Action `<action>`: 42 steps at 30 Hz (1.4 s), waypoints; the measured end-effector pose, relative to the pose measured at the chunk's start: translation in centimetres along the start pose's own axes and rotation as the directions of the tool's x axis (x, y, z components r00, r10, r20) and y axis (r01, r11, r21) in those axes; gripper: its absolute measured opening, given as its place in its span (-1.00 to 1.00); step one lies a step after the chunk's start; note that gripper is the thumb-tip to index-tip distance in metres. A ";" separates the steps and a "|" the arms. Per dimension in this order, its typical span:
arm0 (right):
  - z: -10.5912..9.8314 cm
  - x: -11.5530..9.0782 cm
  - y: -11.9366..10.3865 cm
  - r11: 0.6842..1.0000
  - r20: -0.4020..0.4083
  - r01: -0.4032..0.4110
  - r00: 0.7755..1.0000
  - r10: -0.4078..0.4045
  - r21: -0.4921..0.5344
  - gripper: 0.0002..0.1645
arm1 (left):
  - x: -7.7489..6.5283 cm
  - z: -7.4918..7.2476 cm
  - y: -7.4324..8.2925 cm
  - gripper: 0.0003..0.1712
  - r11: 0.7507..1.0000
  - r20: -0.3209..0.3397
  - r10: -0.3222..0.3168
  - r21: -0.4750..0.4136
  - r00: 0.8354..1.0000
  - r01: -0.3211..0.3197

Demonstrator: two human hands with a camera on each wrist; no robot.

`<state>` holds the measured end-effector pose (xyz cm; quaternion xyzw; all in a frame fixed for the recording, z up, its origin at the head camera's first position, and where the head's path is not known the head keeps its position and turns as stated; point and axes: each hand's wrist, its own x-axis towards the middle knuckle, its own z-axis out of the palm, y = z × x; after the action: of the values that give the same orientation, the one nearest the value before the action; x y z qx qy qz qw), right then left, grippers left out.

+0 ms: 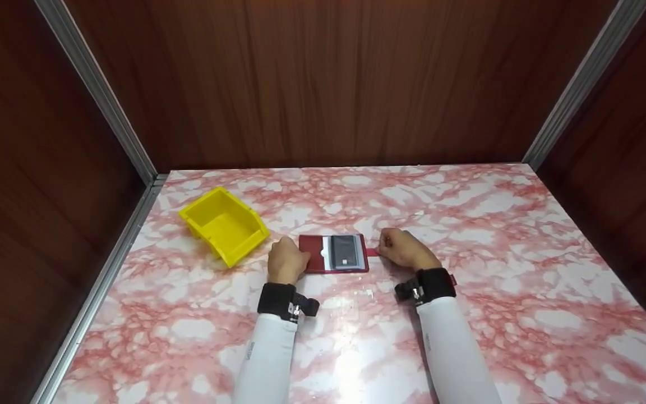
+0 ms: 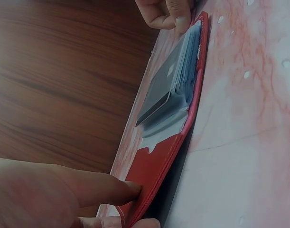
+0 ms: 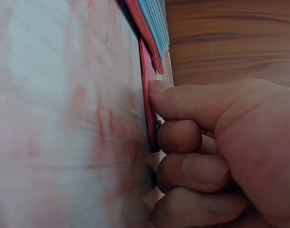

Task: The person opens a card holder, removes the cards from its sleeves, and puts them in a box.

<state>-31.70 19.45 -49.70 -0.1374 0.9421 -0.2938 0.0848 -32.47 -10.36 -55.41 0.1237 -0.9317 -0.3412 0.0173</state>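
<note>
Head view gave me the red card holder [image 1: 313, 249] unfolded on the marbled worktop [image 1: 525, 314], between the two hands. I saw the fingers of the left hand [image 1: 286, 261] clamped on its left cover, and the left wrist feed showed me that edge raised off the surface. On the other side, the right hand [image 1: 407, 248] had thumb and forefinger pinching the red strap [image 1: 372, 252], a small dark stud beside the forefinger. A dark card [image 1: 344, 249] with a pale chip square lay in the clear sleeves. Dark print ran along the left sleeve [image 1: 267, 359] and the right sleeve [image 1: 460, 348], too small for me to read. Beyond the left hand I had a yellow bin [image 1: 225, 227], just beside it.
</note>
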 end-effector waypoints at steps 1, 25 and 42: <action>0.0 0.0 0.0 1.000 -0.002 -0.001 1.000 0.001 0.002 -0.76 | -0.1 0.0 0.1 -0.59 1.000 0.000 0.003 0.000 1.000 -0.003; 0.0 0.1 0.2 0.999 0.018 -0.008 1.000 0.008 0.042 -0.78 | -1.2 0.9 1.4 -0.74 0.965 -0.017 0.249 0.089 0.968 -0.247; -0.1 0.0 0.1 0.999 0.026 -0.016 1.000 0.015 0.039 -0.84 | -0.6 0.9 0.5 -0.77 0.975 -0.002 0.219 -0.046 0.976 -0.218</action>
<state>-31.77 19.58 -49.74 -0.1321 0.9361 -0.3098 0.1020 -32.13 -9.27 -55.71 0.0195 -0.9316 -0.3586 0.0561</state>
